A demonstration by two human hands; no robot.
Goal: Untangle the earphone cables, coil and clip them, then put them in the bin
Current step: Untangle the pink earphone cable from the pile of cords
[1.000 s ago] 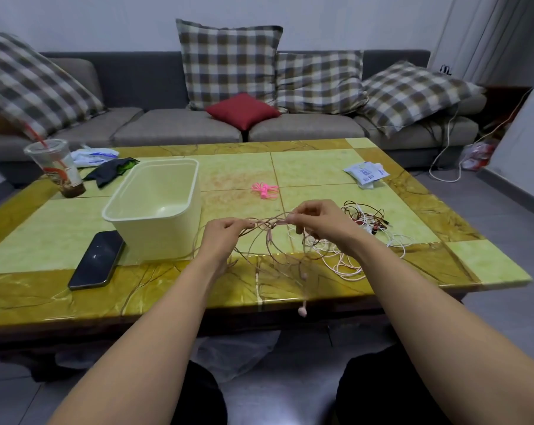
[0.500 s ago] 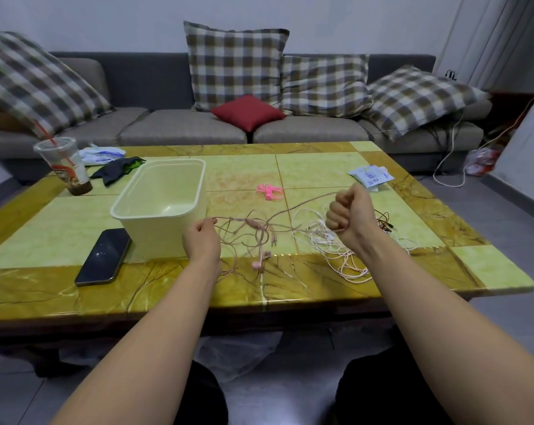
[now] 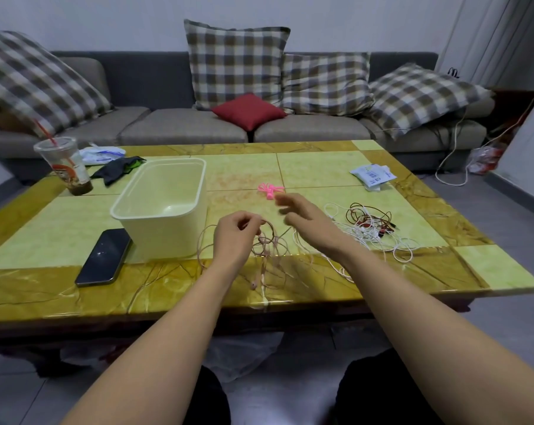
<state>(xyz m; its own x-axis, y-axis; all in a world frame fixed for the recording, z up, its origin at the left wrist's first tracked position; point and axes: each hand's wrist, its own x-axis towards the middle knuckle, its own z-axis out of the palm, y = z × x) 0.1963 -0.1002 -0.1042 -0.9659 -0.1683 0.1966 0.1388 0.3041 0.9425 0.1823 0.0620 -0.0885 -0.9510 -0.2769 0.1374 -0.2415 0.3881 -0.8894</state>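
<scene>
Pink cable [image 3: 270, 242]: light, limp, snag-prone, I judge; best taken at its gathered loops, where my left hand [image 3: 235, 231] pinches it; right hand [image 3: 305, 222] spread, holding nothing.

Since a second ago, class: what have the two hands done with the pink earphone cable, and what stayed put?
The right hand let go of the pink earphone cable it had pulled up in a fist. It now reaches forward, fingers open, toward the pink clips. The left hand still pinches the cable. The bin, phone and white and red cable tangle lie as before.
</scene>
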